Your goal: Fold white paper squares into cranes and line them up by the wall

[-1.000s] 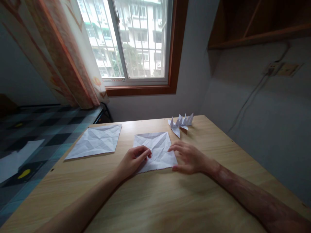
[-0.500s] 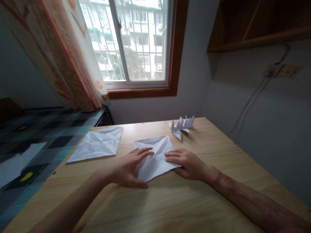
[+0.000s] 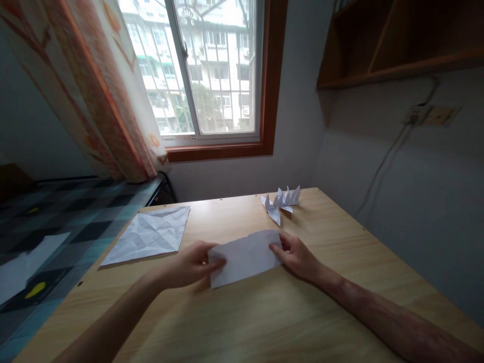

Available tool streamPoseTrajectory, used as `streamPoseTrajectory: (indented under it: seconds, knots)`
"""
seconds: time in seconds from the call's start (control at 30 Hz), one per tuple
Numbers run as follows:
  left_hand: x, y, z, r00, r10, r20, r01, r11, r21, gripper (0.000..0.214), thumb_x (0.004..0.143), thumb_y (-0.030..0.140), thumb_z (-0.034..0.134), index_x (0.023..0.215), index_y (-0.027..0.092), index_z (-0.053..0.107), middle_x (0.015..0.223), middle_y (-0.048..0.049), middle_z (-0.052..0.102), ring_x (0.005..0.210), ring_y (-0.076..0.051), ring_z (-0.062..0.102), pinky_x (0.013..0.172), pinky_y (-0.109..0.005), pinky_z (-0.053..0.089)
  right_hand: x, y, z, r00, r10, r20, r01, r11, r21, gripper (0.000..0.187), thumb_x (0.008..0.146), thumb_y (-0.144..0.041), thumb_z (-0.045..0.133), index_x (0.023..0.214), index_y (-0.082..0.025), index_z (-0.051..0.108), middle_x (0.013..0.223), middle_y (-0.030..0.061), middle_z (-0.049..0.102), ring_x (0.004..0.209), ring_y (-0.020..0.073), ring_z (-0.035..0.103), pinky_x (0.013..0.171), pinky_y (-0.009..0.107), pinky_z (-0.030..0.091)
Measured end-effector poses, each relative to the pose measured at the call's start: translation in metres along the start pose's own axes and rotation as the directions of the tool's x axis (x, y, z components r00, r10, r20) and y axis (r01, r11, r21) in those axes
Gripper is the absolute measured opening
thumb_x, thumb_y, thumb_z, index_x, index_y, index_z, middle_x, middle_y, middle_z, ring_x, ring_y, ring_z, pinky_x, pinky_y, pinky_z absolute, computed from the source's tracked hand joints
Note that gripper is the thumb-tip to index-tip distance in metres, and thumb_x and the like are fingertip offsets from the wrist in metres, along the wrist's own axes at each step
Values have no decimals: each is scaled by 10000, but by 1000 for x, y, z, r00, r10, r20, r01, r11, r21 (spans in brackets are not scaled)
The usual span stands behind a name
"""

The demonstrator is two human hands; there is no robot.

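A white sheet of paper (image 3: 245, 258), now a wide rectangle in outline, is held between my two hands over the middle of the wooden table. My left hand (image 3: 202, 262) pinches its left end, thumb on the near face and fingers behind. At the opposite end my right hand (image 3: 294, 253) grips the paper the same way. Its upper edge looks slightly uneven. Behind the paper, several small folded white paper figures (image 3: 280, 201) stand in a row with upright points. A creased white square sheet (image 3: 151, 233) lies flat on the table's left side.
The light wooden table (image 3: 242, 322) spans the front. To the left is a bed with a checked cover (image 3: 94, 217), bearing white paper (image 3: 36, 262). A window (image 3: 223, 80), a curtain (image 3: 98, 91) and a wall shelf (image 3: 385, 65) surround the table's far side.
The creased sheet that lay flat under both hands is now raised and shows as a plain, narrower rectangle. Both hands have gone from resting on it to pinching its ends. The view has tilted slightly.
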State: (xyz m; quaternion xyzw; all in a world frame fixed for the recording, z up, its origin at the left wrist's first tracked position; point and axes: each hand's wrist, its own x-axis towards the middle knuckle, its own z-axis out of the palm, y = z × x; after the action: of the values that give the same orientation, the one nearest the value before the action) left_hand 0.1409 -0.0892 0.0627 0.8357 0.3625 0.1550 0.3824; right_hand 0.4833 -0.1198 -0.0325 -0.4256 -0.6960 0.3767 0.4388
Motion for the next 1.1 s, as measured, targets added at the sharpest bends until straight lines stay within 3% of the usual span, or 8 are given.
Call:
streamPoseTrajectory:
  seconds: [0.1, 0.17, 0.23, 0.3, 0.43, 0.57, 0.7, 1.1]
  knots:
    - [8, -15, 13, 993, -55, -103, 63, 995, 76, 325, 998, 509, 679, 919, 206, 765, 761, -26, 748, 653, -198, 682, 573, -263, 462, 1, 4, 1, 995, -74, -69, 66, 992, -111, 574, 980, -260, 695, 1526, -243, 518, 1334, 112, 730, 1144, 272, 746, 972, 390, 640]
    - [12, -20, 24, 974, -89, -207, 135, 967, 218, 287, 959, 480, 730, 1066, 215, 753, 792, -24, 757, 663, -217, 697, 598, -289, 485, 0, 5, 1, 982, -170, -83, 142, 952, -272, 822, 918, -194, 721, 1661, -256, 376, 1554, 160, 602, 1398, 328, 637, 1177, 489, 561]
    - [15, -22, 35, 943, -41, -331, 166, 919, 359, 394, 921, 406, 764, 1262, 215, 710, 1033, -78, 806, 808, -260, 753, 734, -351, 572, -1, 6, 2, 966, -256, -48, 216, 890, -402, 950, 909, -166, 705, 1738, -260, 249, 1691, 176, 464, 1578, 356, 472, 1301, 549, 446]
    - [16, -23, 45, 918, 106, -382, 96, 876, 474, 409, 933, 316, 727, 1327, 214, 688, 1385, -146, 740, 1143, -331, 748, 1006, -456, 591, -2, 4, 3, 948, -318, -15, 270, 829, -490, 1025, 920, -160, 688, 1778, -269, 139, 1744, 173, 398, 1637, 359, 390, 1339, 568, 395]
    - [15, -20, 55, 940, 303, -158, -162, 803, 574, 452, 1033, 181, 542, 1463, 270, 651, 1625, -100, 615, 1441, -318, 620, 1231, -514, 496, -3, -6, 2, 917, -397, 34, 334, 722, -606, 1064, 926, -145, 667, 1799, -259, 71, 1821, 158, 287, 1690, 357, 290, 1360, 593, 344]
    - [10, -16, 53, 935, 344, 85, -336, 785, 521, 539, 1095, 262, 536, 1632, 311, 524, 1659, -82, 595, 1520, -298, 577, 1290, -511, 467, -4, -15, -1, 921, -304, 245, 389, 667, -635, 802, 1005, -237, 659, 1746, -249, 353, 1823, 136, 317, 1685, 348, 318, 1367, 587, 316]
    - [8, -11, 44, 937, 320, 140, -343, 774, 533, 616, 1076, 426, 629, 1662, 293, 496, 1690, -105, 560, 1550, -341, 551, 1311, -549, 444, -4, -20, -5, 905, -160, 393, 388, 690, -611, 676, 1084, -436, 625, 1706, -234, 454, 1763, 148, 440, 1616, 331, 453, 1349, 541, 359]
    - [7, -2, 42, 922, 344, 178, -368, 635, 679, 447, 974, 271, 618, 1406, 171, 679, 1523, -164, 700, 1350, -361, 719, 1122, -489, 608, -1, -34, -7, 887, -225, 403, 446, 641, -624, 637, 1021, -447, 698, 1587, -178, 587, 1587, 172, 632, 1365, 365, 624, 1206, 536, 500]
